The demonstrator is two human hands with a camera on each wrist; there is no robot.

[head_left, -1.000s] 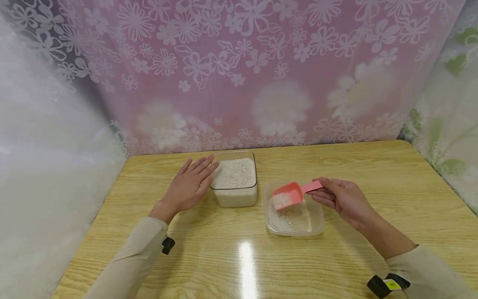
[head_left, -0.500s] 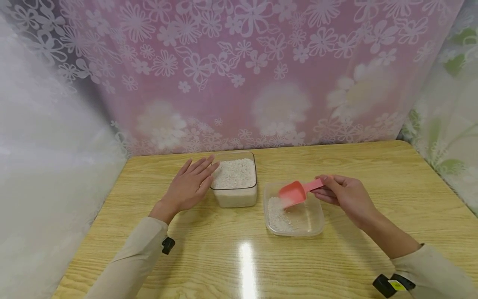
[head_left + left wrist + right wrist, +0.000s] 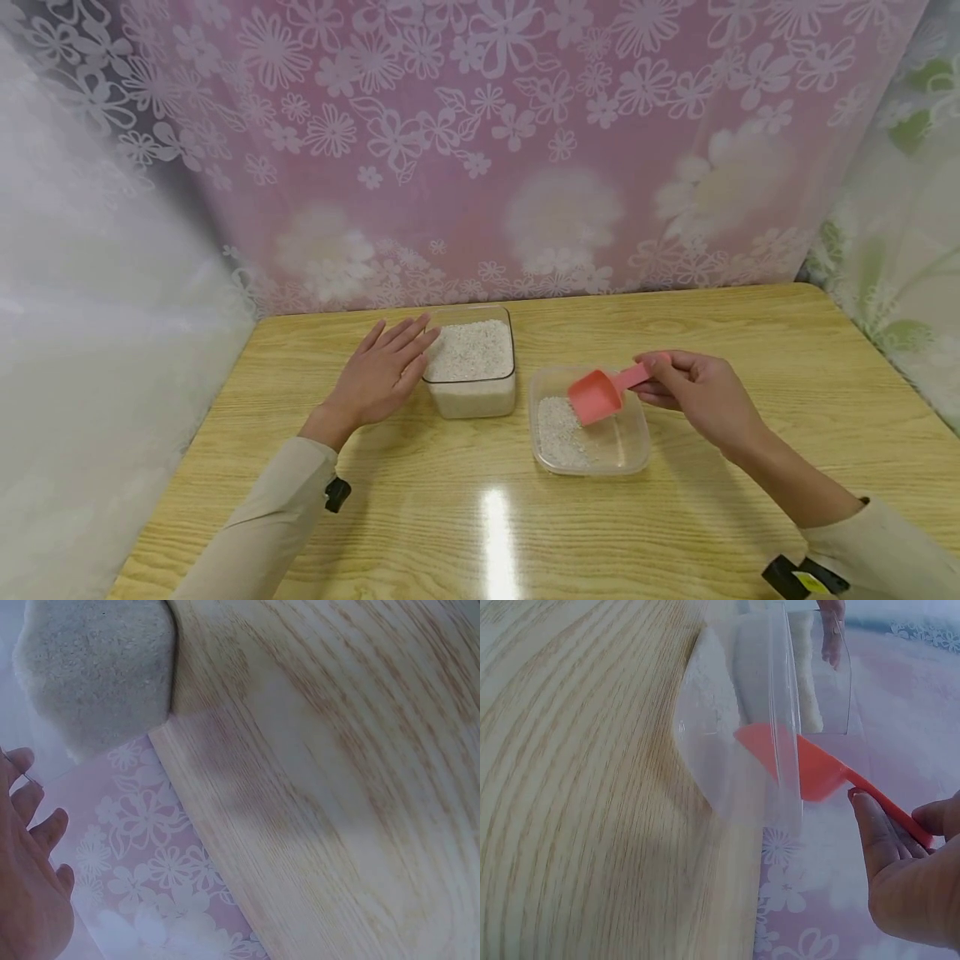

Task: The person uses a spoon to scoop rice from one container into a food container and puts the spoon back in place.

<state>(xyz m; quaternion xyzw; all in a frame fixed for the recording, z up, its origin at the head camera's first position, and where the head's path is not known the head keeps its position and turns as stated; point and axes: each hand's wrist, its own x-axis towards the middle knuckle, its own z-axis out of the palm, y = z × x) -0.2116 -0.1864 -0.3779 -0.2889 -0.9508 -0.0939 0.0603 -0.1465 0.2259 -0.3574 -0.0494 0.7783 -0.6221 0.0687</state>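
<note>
In my right hand (image 3: 701, 396) I grip a pink scoop (image 3: 597, 398) by its handle, thumb on top. Its bowl is tipped down and looks bare inside, dipping into a low clear plastic container (image 3: 630, 461). White rice-like grains (image 3: 561, 433) lie along that container's left side. My left hand (image 3: 378, 375) has its fingers extended, the tips resting at the left rim of a deeper clear container (image 3: 472, 400) that holds a large amount of the same grains (image 3: 97, 667). The right wrist view shows the scoop (image 3: 810, 765) reaching past the container's rim.
Both containers stand on a wood-grain table (image 3: 420, 517), the deeper one farther back and to the left. A pink flowered curtain (image 3: 450, 167) hangs behind the table's back edge, with pale sheets at both sides.
The scoop has tilted further and shifted slightly right. Grains that were in its bowl have slid out into the low container, where the pile is larger. The left hand stays in place.
</note>
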